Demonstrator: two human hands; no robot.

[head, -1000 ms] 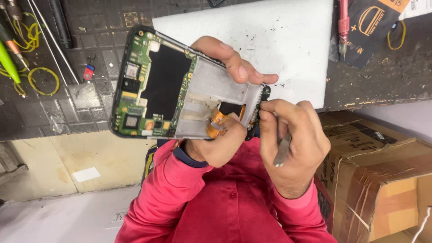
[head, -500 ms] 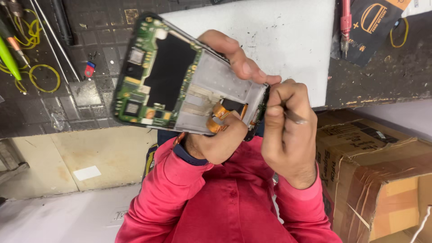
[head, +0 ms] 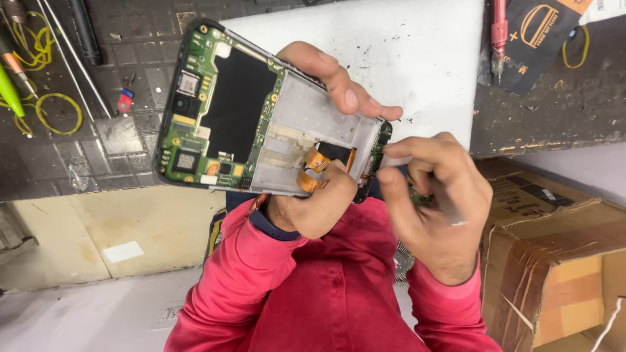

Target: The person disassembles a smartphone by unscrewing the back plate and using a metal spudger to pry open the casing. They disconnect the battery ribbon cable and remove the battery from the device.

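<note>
Gripping the opened phone frame with green circuit board [head: 261, 117] in my left hand [head: 313, 202]; back already off, right hand [head: 433, 202] pinches something unclear at its 3 o'clock end.

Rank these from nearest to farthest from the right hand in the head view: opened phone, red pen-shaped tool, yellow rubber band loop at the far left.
1. Opened phone: the right hand has its fingertips at the phone's lower end.
2. Red pen-shaped tool: on the bench, beyond that hand.
3. Yellow rubber band loop: on the dark mat, across the phone from it.
</note>
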